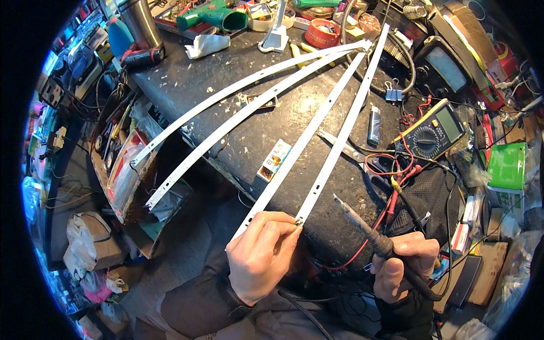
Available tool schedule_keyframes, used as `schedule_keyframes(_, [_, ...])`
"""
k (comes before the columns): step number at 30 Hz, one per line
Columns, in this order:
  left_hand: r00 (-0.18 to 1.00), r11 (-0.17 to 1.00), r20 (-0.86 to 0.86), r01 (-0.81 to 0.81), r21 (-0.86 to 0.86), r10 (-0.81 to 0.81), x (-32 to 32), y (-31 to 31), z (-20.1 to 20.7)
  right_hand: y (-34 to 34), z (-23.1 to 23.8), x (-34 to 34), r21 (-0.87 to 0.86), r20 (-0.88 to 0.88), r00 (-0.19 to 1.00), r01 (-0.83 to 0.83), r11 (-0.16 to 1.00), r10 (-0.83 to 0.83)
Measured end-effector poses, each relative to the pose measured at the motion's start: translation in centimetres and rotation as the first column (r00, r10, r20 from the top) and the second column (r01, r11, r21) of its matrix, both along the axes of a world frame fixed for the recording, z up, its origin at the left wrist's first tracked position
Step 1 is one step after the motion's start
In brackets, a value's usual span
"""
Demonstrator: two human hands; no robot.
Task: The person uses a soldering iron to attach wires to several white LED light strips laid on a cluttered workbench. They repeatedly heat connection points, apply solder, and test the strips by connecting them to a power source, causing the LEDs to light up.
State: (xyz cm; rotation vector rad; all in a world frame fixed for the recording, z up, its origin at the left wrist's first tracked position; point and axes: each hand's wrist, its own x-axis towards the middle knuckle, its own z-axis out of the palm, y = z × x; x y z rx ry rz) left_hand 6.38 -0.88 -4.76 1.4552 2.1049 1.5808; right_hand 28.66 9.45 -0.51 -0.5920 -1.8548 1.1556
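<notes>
Pinching the near end of the rightmost white strip [334, 148] between the thumb and bent fingers of the left hand [262, 255], with fingertips drawn almost together. Cannot tell whether also touching the neighbouring white strip [301, 145], hidden at its near end behind the hand. Grasping a soldering iron [382, 243] by its dark handle in the right hand [408, 260], with fingers curled around it, and pointing its tip up and leftward, apart from both strips. Stretching both strips slantwise over the black bench [238, 153], left of the multimeter [428, 140].
</notes>
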Motion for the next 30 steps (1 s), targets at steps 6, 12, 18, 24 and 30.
schedule_keyframes(6, [1.000, 1.000, -0.011, -0.006, 0.006, 0.006, 0.21, -0.08, -0.03, 0.63, -0.81, -0.27, 0.060, -0.059, 0.998, 0.006, 0.998, -0.003])
schedule_keyframes(12, [1.000, 1.000, -0.010, -0.018, -0.014, 0.018, 0.22, -0.15, 0.07, 0.79, -0.84, -0.47, 0.087, -0.082, 0.997, 0.009, 0.996, -0.002])
schedule_keyframes(18, [1.000, 0.999, 0.013, 0.000, -0.036, 0.001, 0.18, -0.25, 0.23, 0.61, -0.80, -0.47, 0.034, -0.097, 0.995, -0.006, 0.999, 0.009])
schedule_keyframes(24, [1.000, 1.000, -0.018, 0.014, -0.013, -0.014, 0.00, -0.23, 0.19, 0.91, -0.84, -0.36, 0.088, -0.050, 0.999, -0.004, 0.996, 0.008])
schedule_keyframes(30, [0.999, 0.997, -0.025, 0.020, -0.078, -0.022, -0.12, -0.67, 0.86, 0.67, -0.69, -0.17, 0.059, -0.022, 0.999, -0.024, 0.998, 0.025])
